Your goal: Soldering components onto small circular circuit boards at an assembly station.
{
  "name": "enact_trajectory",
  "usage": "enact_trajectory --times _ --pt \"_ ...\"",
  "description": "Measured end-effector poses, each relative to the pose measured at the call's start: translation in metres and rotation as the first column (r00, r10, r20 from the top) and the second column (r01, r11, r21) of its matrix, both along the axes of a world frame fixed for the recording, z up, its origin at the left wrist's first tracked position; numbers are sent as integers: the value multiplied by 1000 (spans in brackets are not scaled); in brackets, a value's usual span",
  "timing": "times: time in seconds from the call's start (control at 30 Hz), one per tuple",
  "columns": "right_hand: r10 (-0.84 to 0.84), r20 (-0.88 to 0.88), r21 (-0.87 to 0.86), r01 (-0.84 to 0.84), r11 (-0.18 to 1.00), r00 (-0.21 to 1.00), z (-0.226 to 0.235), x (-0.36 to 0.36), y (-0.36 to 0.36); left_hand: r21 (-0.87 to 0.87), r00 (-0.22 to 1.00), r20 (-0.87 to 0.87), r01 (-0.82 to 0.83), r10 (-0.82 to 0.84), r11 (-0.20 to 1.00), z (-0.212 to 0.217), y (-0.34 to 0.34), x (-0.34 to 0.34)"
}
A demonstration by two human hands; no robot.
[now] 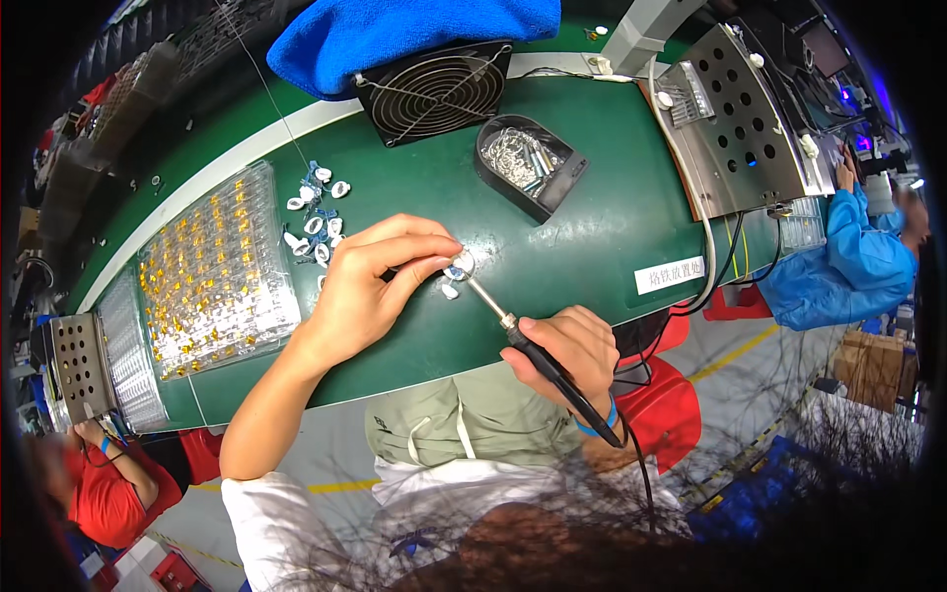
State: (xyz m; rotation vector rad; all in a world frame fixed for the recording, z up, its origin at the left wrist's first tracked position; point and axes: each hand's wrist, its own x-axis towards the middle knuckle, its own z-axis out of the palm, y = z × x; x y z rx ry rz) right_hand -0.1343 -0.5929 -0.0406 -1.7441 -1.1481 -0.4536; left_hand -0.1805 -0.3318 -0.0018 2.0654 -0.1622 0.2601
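My left hand (373,281) pinches a small white and blue part (457,267) between thumb and fingers, just above the green table (592,227). My right hand (564,347) grips a soldering iron (538,355) by its black handle like a pen. The iron's metal tip touches the small part. Another small white piece (450,291) lies on the table right below my left fingers.
A heap of small white and blue parts (318,212) lies left of my hand. A clear tray of yellow components (212,271) sits further left. Behind are a black bin of metal bits (528,163), a fan (434,89), a blue cloth (404,35). Other persons work at left and right.
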Motion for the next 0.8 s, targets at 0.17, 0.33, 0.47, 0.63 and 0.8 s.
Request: enact_trajectory --times 0.17,0.33,0.47,0.63,0.8 --pt "12 5 -13 -12 1000 1000 0 0 -1 7 1000 17 2 -2 1000 0 0 1" --pt "9 -20 21 -8 1000 1000 -2 0 -4 23 1000 29 0 -1 1000 -1 0 1" --pt "11 -76 68 -6 998 997 -4 0 -8 29 1000 26 1 -2 1000 0 0 1" --pt "13 -103 110 -2 994 995 -4 1 -12 -22 1000 7 -9 9 1000 2 -2 0" --pt "18 -74 85 -12 996 997 -3 3 -11 -163 995 -94 -61 46 985 -3 -5 -2"
